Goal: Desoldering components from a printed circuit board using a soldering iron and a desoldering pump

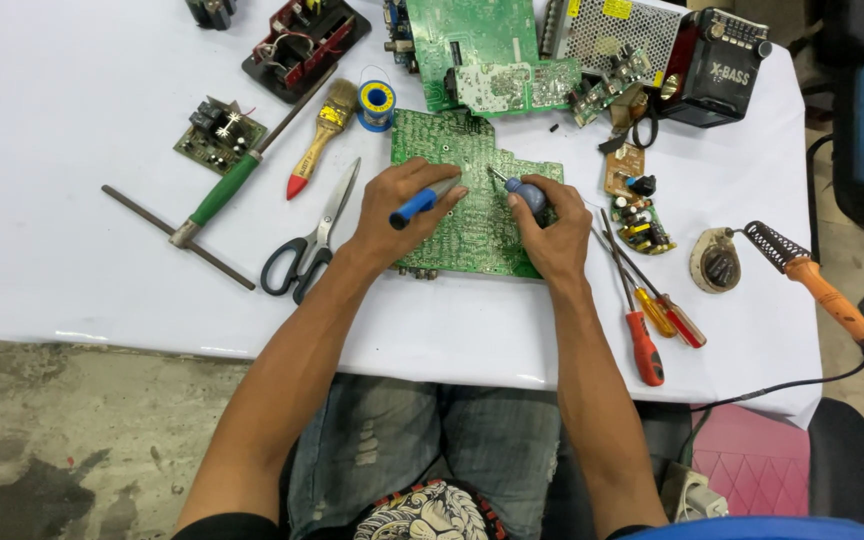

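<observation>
Head view: left hand (397,215) clamped round blue-handled tool (414,206), palm pressing down green circuit board (462,235) mid-table. Right hand (552,230) gripping small blue screwdriver (525,192), tip angled onto board near top centre. Looks like probing or loosening a fitting on board's solder side. Next move likely calls for steady pressure, board pinned flat. Scissors (307,250) left, red screwdrivers (652,320) right, both idle.

The white surface (72,270) is open at the near left, and a hand can pass there. Scissors (310,240) and a paintbrush (320,135) lie just left of the green board (472,215). On the right, screwdrivers (652,315) and a soldering iron (817,280) block the way. Behind the board, more circuit boards (482,50) crowd the far edge.
</observation>
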